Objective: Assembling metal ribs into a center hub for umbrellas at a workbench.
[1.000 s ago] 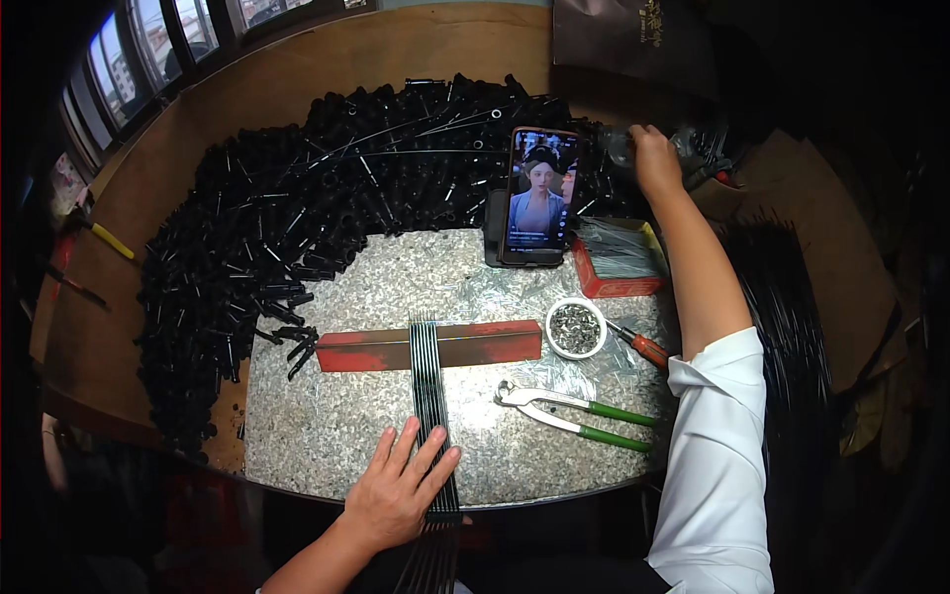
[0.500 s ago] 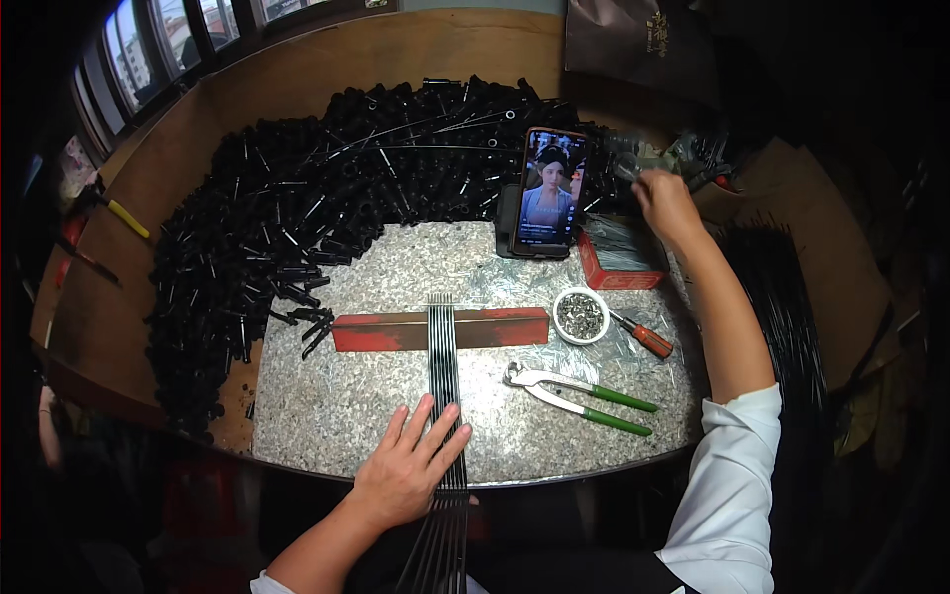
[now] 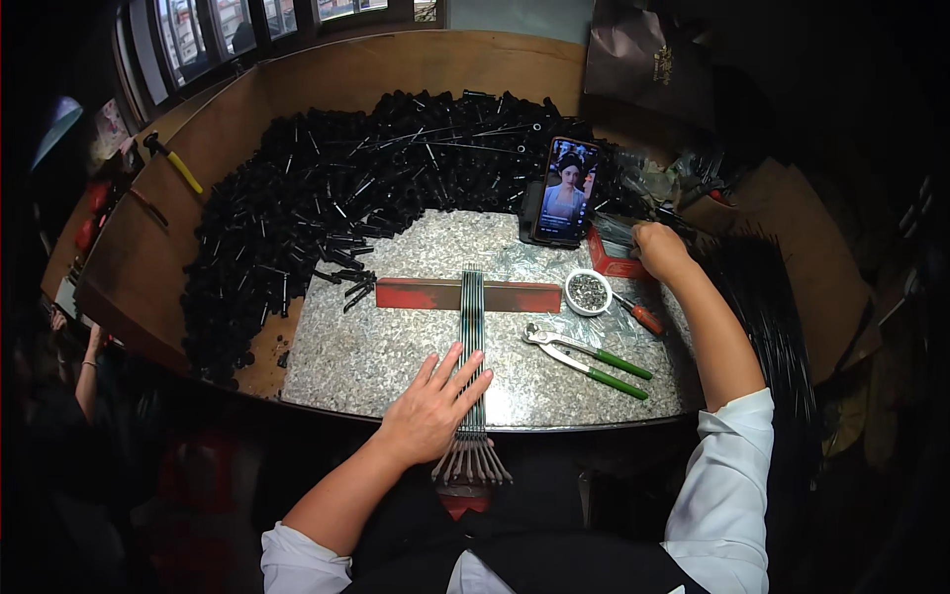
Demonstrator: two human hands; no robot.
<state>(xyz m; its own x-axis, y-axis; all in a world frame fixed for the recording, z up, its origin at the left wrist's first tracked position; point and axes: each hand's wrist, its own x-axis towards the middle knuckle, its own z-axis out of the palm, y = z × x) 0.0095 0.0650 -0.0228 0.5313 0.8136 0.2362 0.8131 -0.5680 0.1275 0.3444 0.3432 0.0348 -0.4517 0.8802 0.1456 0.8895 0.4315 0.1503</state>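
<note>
Rods: a flat row of thin metal rods [image 3: 472, 337] is lying across a red bar [image 3: 467, 294] on the speckled tabletop [image 3: 376, 356], ends fanning past the near edge.
Left hand: the left hand [image 3: 432, 408] is pressing flat on the rods, fingers spread open.
Right hand: the right hand [image 3: 660, 250] is resting closed at the right edge; what it is gripping is unclear.
Nearby: green-handled pliers [image 3: 586, 358], a small bowl [image 3: 588, 292] and a phone [image 3: 564, 190] are sitting close.
Beyond: black tubes [image 3: 327, 198] are piling around.
</note>
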